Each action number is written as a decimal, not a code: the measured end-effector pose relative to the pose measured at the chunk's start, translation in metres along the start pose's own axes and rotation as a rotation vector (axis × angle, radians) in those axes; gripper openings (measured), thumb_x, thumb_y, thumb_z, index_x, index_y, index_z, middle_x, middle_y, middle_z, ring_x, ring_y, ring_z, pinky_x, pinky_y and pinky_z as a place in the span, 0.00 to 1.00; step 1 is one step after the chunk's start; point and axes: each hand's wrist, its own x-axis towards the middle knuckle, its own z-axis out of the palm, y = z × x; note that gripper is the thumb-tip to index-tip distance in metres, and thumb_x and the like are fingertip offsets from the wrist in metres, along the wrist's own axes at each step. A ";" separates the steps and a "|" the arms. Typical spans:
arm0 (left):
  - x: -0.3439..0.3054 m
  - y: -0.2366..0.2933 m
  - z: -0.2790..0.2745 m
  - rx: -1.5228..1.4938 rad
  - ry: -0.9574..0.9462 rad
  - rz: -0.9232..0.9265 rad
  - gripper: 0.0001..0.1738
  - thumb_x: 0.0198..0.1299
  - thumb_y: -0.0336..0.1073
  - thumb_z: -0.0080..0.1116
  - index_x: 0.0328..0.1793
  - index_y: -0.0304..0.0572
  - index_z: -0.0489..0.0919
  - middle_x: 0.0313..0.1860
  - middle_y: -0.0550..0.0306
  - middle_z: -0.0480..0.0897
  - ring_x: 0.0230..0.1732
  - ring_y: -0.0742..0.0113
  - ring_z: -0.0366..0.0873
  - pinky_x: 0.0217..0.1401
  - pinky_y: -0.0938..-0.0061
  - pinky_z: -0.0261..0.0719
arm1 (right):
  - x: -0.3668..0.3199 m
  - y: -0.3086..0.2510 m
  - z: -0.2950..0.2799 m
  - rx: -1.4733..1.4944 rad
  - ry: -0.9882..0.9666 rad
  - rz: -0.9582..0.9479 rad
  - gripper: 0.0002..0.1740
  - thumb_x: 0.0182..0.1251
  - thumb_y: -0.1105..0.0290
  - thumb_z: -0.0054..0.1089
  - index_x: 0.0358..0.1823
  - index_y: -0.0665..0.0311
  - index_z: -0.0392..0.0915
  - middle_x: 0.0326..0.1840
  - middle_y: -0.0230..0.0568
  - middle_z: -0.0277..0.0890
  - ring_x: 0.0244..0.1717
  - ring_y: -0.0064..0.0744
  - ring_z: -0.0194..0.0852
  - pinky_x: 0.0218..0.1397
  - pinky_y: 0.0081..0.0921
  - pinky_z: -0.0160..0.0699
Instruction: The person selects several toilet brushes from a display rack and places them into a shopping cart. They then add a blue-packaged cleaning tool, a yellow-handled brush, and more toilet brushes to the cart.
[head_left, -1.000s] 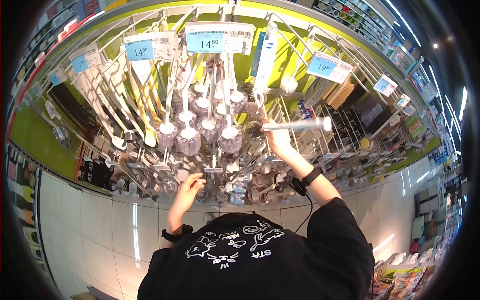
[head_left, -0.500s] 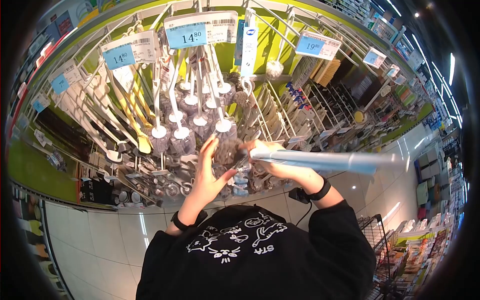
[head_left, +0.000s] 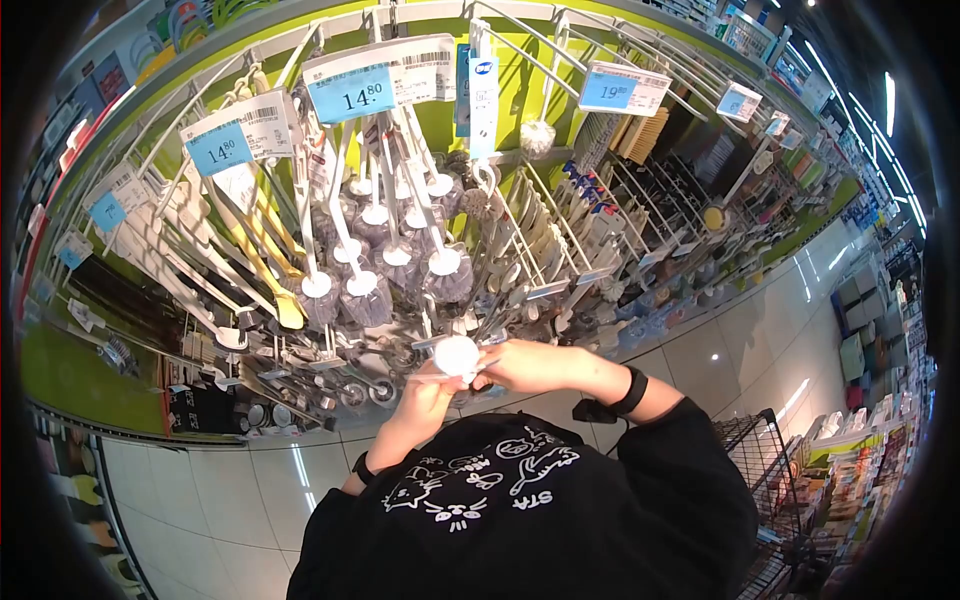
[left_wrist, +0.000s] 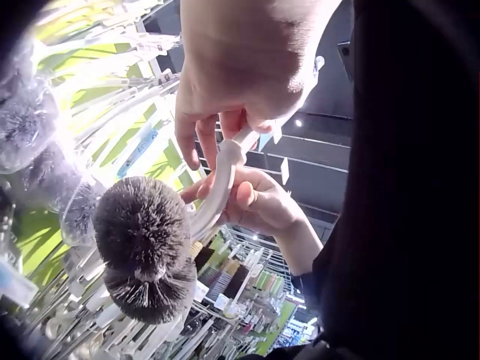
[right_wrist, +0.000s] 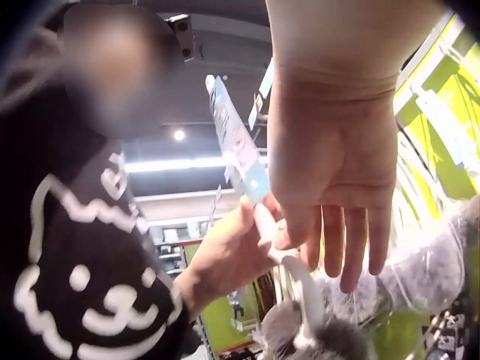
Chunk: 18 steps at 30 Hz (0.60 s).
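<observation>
Both hands are on a toilet brush with a white curved handle and grey bristles, its bristle head (left_wrist: 142, 232) plain in the left wrist view. My left hand (head_left: 425, 398) grips the handle farther from the bristles, close to a blue printed label (right_wrist: 238, 146). Nearer the bend, my right hand (head_left: 525, 366) pinches the handle with thumb and fingers; its other fingers hang fairly straight in the right wrist view. From the head, the handle's white round end (head_left: 457, 357) points up at the camera and hides part of the brush.
Wrapped brushes (head_left: 365, 300) hang on a rack in front of the hands, beneath price tags (head_left: 370, 88). Yellow-handled brushes (head_left: 285, 305) hang to the left. A black wire cart (head_left: 765, 470) stands at right on the tiled floor (head_left: 240, 500).
The right hand has brought the brush down from the rack toward the body and turned its handle up toward the head. The left hand has come over and taken hold of the handle.
</observation>
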 end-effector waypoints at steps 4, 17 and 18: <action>-0.020 -0.013 -0.010 0.047 0.167 -0.100 0.09 0.61 0.26 0.46 0.45 0.32 0.76 0.42 0.50 0.80 0.42 0.59 0.78 0.51 0.68 0.72 | 0.012 -0.003 -0.059 -0.121 0.056 0.188 0.16 0.60 0.63 0.56 0.45 0.66 0.73 0.42 0.48 0.76 0.43 0.45 0.76 0.45 0.34 0.74; -0.079 -0.021 -0.027 -0.277 0.465 -0.292 0.15 0.56 0.16 0.40 0.49 0.29 0.72 0.39 0.50 0.79 0.46 0.65 0.77 0.53 0.72 0.72 | 0.107 0.232 -0.157 0.330 0.852 0.713 0.37 0.48 0.60 0.69 0.57 0.73 0.63 0.49 0.50 0.72 0.49 0.34 0.70 0.50 0.25 0.68; -0.080 -0.017 -0.030 -0.181 0.482 -0.312 0.14 0.57 0.18 0.41 0.48 0.29 0.72 0.38 0.50 0.80 0.45 0.64 0.77 0.53 0.71 0.72 | 0.113 0.242 -0.155 0.395 0.931 0.703 0.37 0.48 0.60 0.69 0.56 0.72 0.64 0.48 0.47 0.72 0.48 0.32 0.70 0.49 0.25 0.68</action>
